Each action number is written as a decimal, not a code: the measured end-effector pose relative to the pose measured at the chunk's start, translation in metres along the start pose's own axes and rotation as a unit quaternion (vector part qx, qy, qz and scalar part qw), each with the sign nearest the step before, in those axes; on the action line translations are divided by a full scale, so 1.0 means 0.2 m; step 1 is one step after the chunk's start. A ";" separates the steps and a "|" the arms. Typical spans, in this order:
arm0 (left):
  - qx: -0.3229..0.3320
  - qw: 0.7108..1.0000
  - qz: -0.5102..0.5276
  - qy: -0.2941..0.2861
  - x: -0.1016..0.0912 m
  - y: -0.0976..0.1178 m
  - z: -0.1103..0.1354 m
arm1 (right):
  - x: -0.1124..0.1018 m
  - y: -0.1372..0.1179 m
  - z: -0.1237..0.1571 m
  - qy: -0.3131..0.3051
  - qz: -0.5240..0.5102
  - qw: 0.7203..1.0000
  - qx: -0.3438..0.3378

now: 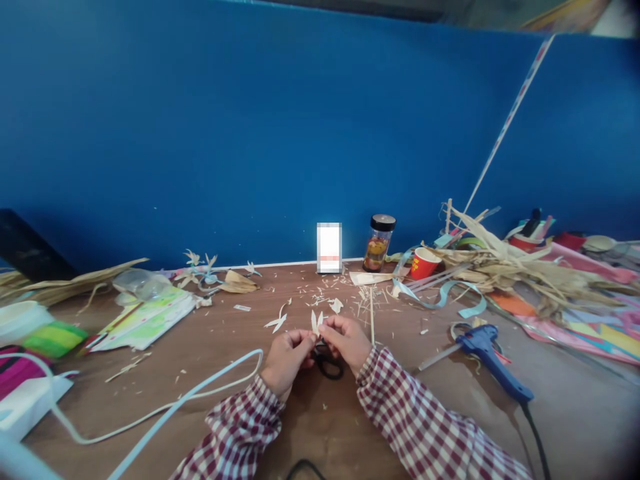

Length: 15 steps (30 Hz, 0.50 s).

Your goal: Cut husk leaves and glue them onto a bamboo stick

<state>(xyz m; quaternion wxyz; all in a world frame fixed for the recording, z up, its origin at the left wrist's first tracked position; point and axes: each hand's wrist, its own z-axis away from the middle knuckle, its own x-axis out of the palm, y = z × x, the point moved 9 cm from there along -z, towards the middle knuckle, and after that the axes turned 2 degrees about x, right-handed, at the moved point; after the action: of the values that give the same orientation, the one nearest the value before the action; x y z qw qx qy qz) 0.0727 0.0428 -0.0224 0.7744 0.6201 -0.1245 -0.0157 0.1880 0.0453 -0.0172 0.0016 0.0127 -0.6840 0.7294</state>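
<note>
My left hand (287, 360) and my right hand (346, 341) meet over the middle of the brown table (235, 413), both in pinches. Together they hold small pale petal-shaped pieces of dried husk (317, 321) that stick up between the fingertips. Black-handled scissors (327, 363) lie on the table just under and between the hands. Both sleeves are red and white check.
A blue glue gun (487, 350) with its cord lies at the right. A pile of dried husks (515, 270), a red cup (424, 263), a jar (379, 243) and coloured paper sit at the back right. A pale cable (165, 407) curves at the left, near packets (145, 320).
</note>
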 end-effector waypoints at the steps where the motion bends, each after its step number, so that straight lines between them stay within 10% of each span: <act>1: 0.002 1.000 -0.003 0.000 0.00 0.00 0.00 | 0.00 -0.01 0.00 -0.003 0.006 1.000 -0.006; 15: 0.031 0.999 -0.038 0.014 -0.02 0.03 0.00 | 0.01 -0.07 0.02 0.003 0.046 0.999 -0.023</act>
<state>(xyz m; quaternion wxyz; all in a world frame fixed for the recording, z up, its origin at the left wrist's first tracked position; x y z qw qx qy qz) 0.0687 0.0451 -0.0169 0.7556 0.6479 -0.0905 -0.0330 0.1868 0.0424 -0.0030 -0.0292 -0.0213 -0.7002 0.7131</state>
